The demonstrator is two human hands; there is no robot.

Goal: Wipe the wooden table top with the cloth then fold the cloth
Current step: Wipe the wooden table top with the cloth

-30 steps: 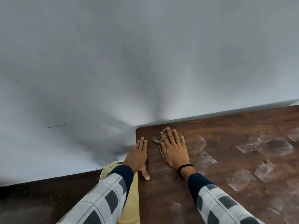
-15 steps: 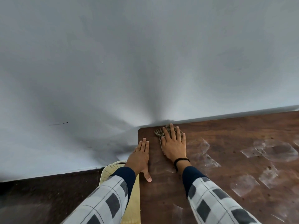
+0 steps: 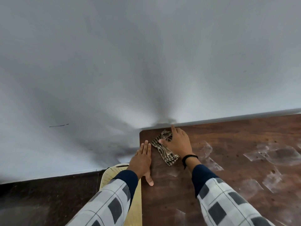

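Nearest, the left hand (image 3: pixel 142 160) is lying open and flat, palm down, along the left edge of the wooden surface (image 3: pixel 228 185), gripping nothing. Just beyond and to its right, the striped cloth (image 3: pixel 164 148) is lying bunched near the far-left corner, its long axis slanting from near-right to far-left. The right hand (image 3: pixel 177 142) is pressing down on the cloth's far end, fingers spread, not closed around it, leaving the near end showing. Being on the cloth, the right hand is likely placed to drive the next wipe rightward across the smeared patches (image 3: pixel 268 152).
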